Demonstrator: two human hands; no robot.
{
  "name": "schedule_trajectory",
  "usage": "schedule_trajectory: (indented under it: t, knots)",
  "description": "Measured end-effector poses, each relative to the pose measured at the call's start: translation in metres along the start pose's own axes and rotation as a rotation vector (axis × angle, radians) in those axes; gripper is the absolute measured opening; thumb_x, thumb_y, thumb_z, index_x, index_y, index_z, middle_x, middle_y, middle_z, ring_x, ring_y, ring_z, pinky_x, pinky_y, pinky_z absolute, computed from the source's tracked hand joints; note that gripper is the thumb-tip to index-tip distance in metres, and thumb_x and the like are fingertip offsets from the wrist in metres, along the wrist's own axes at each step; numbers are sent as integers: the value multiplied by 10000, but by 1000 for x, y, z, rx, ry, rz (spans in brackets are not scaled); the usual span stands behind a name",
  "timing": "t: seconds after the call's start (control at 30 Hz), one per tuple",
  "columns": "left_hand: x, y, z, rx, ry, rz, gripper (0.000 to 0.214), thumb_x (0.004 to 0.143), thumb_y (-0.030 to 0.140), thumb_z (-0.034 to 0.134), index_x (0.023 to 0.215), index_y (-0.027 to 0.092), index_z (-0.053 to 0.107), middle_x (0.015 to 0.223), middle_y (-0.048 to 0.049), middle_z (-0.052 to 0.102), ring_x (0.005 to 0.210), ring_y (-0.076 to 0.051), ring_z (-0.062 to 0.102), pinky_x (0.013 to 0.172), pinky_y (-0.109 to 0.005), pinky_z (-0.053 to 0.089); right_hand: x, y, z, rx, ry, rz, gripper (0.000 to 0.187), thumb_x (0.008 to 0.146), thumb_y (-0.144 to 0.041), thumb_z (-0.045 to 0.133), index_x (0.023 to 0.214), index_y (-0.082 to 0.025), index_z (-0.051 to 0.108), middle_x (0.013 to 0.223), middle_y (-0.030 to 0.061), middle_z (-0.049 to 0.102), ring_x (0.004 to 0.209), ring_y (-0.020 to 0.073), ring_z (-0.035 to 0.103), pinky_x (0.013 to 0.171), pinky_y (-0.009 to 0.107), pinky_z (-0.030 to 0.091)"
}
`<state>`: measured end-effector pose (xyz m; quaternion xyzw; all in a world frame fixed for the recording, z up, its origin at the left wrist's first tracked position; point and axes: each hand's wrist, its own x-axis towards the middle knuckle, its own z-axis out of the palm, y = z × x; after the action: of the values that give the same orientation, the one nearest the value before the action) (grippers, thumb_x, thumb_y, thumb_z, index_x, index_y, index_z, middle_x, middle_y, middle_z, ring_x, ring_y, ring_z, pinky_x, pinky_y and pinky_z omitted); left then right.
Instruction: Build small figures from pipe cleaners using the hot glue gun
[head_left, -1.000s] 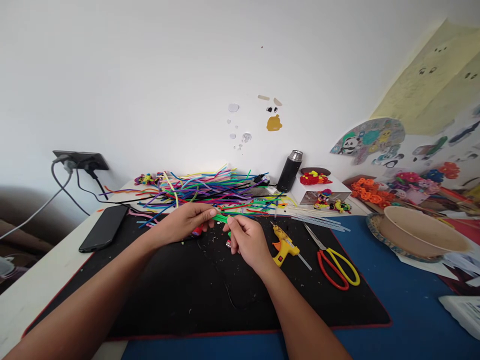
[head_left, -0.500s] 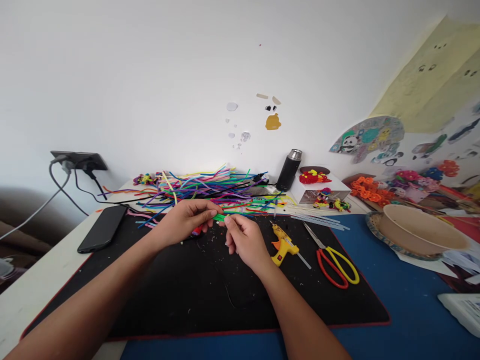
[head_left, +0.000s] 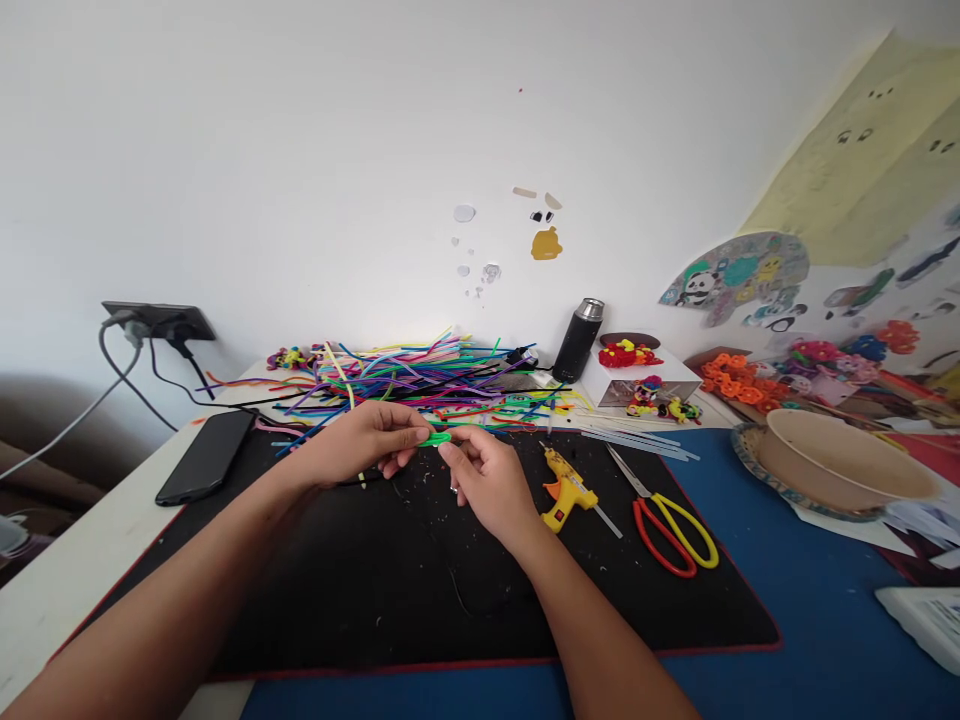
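Note:
Over the black mat [head_left: 420, 600] my left hand [head_left: 360, 442] and my right hand [head_left: 484, 478] meet, fingers pinched on a short green pipe cleaner [head_left: 435, 438] held between them. The left thumb and forefinger grip its left end. My right fingertips close on its right end. Just behind the hands lies a big heap of coloured pipe cleaners [head_left: 420, 380] along the wall side of the table.
A yellow glue gun [head_left: 564, 490] and red-and-yellow scissors [head_left: 671, 525] lie right of my right hand. A black phone [head_left: 206, 455] rests at the mat's left edge. A dark flask [head_left: 577, 340], small craft figures [head_left: 652, 395] and a shallow bowl [head_left: 832, 465] stand to the right.
Both hands have shifted slightly up and closer together. The red bit under my left hand is no longer visible. The green piece now shows as a short loop between the fingertips.

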<state>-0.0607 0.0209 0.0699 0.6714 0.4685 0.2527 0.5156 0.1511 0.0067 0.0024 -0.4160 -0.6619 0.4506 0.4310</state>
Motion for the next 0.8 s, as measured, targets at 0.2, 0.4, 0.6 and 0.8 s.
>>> schedule_trajectory:
  t: [0.2, 0.4, 0.6, 0.8]
  knots:
    - [2, -6, -2, -59, -73, -20, 364, 913, 518, 710, 1010, 168, 693, 632, 39, 575, 529, -106, 508, 500, -213, 420, -3, -6, -1, -374, 57, -175, 263, 1015, -427, 602, 1090, -223, 750, 684, 1, 681, 598, 161, 623, 586, 266, 387]
    - [2, -11, -4, -92, -103, -10, 298, 938, 468, 708, 1040, 206, 611, 649, 50, 580, 555, -112, 520, 506, -206, 415, -4, -1, 0, -555, 31, -268, 254, 1052, -403, 571, 1105, -230, 750, 830, 27, 777, 740, 193, 719, 660, 274, 390]
    - [2, -12, -4, -112, -103, -19, 300, 929, 474, 716, 1021, 211, 603, 639, 52, 567, 545, -112, 500, 494, -208, 393, -3, 0, 1, -651, 6, -249, 289, 1073, -407, 540, 1019, -224, 756, 830, 36, 790, 748, 200, 743, 647, 275, 386]
    - [3, -12, -4, -110, -100, 3, 295, 937, 469, 706, 1037, 214, 596, 649, 47, 583, 566, -116, 517, 519, -212, 394, -2, 3, 1, -608, 26, -269, 248, 1057, -393, 578, 1043, -224, 760, 847, 33, 796, 765, 196, 742, 670, 268, 405]
